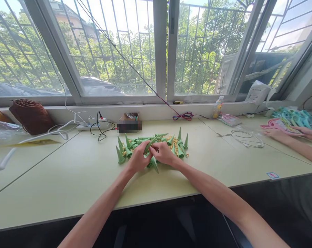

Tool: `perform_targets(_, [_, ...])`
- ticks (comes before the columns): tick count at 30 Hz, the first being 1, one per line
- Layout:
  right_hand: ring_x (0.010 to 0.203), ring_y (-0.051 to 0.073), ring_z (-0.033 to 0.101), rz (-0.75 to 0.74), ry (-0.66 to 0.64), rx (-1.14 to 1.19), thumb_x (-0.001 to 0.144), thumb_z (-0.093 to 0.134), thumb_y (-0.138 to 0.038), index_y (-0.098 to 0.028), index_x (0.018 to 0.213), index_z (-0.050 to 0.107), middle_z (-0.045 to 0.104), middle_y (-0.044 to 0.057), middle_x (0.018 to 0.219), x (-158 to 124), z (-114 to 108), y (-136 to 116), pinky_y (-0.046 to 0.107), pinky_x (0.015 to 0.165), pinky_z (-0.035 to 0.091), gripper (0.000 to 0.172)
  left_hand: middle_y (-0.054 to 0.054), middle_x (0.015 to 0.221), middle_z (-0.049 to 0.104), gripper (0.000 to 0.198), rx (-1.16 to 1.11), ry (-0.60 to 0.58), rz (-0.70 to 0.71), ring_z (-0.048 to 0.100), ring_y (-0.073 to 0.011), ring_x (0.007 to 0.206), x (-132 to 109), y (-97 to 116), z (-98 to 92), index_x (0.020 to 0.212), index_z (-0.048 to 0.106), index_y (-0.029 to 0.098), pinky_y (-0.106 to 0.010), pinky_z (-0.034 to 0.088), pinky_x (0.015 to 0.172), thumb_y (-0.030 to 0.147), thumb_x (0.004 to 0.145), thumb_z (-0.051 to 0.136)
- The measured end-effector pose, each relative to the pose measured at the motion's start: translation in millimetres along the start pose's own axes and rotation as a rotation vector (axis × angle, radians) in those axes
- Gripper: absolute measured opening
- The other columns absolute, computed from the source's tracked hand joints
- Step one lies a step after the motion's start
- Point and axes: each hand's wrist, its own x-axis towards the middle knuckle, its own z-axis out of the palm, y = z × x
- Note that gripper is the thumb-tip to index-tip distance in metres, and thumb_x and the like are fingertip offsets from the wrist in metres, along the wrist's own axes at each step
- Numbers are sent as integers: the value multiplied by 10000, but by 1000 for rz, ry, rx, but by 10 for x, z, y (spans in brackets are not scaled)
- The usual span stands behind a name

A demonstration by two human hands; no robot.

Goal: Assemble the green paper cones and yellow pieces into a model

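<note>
A pile of green plastic cones (180, 146) lies on the pale green table (68, 172), mixed with several small yellowish bits (168, 138). Some cones stand upright, others lie flat. My left hand (138, 157) and my right hand (163, 152) meet over the middle of the pile. Both have their fingers pinched together on one long green cone (150, 144), which lies slanted between them. Another cone (154, 164) pokes out below the hands.
A small cardboard box (130, 121), a power strip (92, 125) with cables and a brown bag (31, 115) sit along the windowsill. At the right, another person's hands (287, 133) hold a pink card near teal items (295, 117). A white cable (245, 137) lies on the table.
</note>
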Motion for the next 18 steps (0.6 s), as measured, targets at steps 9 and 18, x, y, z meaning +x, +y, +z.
perform_targets(9, [515,88,345,-7,2,-12,862,503,-237,-172,567,450,429,-36,515,-2,4,1,233,521,259,306,-87,1103,675,342,-4,-4,4,645,-204,946,7,3,-4,1158,566,166,-303,523,783,190,818,545])
perform_targets(18, [515,87,355,-12,-1,-12,862,508,-243,-167,567,469,433,-35,514,-2,-3,-9,229,522,267,307,-91,1129,675,381,4,-16,-20,639,-178,860,-4,-9,-3,1178,565,163,-272,504,703,179,798,559])
